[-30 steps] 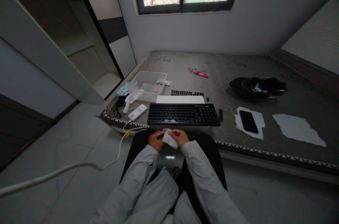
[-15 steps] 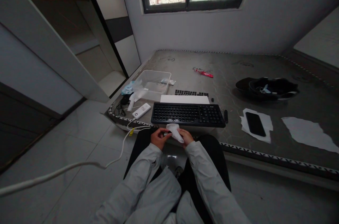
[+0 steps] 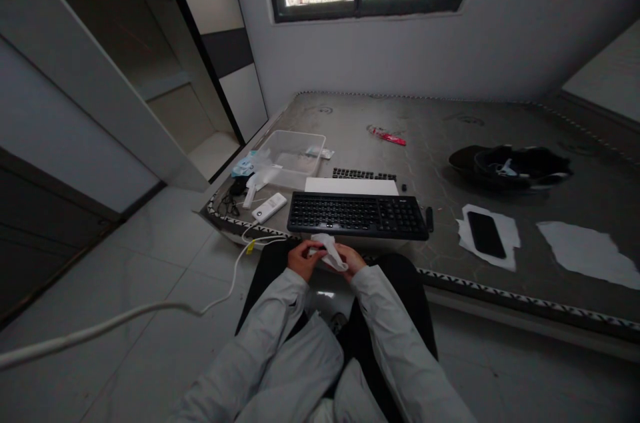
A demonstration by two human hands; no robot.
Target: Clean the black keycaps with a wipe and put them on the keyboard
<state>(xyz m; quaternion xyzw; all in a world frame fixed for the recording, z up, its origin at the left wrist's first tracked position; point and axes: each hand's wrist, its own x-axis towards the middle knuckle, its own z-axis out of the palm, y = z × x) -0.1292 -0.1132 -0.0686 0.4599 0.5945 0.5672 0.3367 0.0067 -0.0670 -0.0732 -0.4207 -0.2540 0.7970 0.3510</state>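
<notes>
Between my hands, just in front of the keyboard's near edge, is a crumpled white tissue (image 3: 332, 251). My right hand (image 3: 353, 260) is closed on it from the right. My left hand (image 3: 302, 261) meets it from the left with fingers pinched together. Something small and dark seems to be at those fingertips, too small to name. The black keyboard (image 3: 356, 216) lies in front of me, partly over a white board (image 3: 350, 187). Behind it, loose black keycaps (image 3: 361, 175) stand in rows, and one single keycap (image 3: 404, 187) sits to the right.
On the left are a clear plastic box (image 3: 293, 159), a white power strip (image 3: 269, 207) and a white cable (image 3: 230, 286). A red packet (image 3: 389, 137) lies farther back. On the right are a black cap (image 3: 510, 169), a phone (image 3: 487, 235) on paper, and another paper sheet (image 3: 585, 253).
The tissue has shifted and folded slightly between my fingers. Both hands stay in almost the same place. The whole view has moved a little.
</notes>
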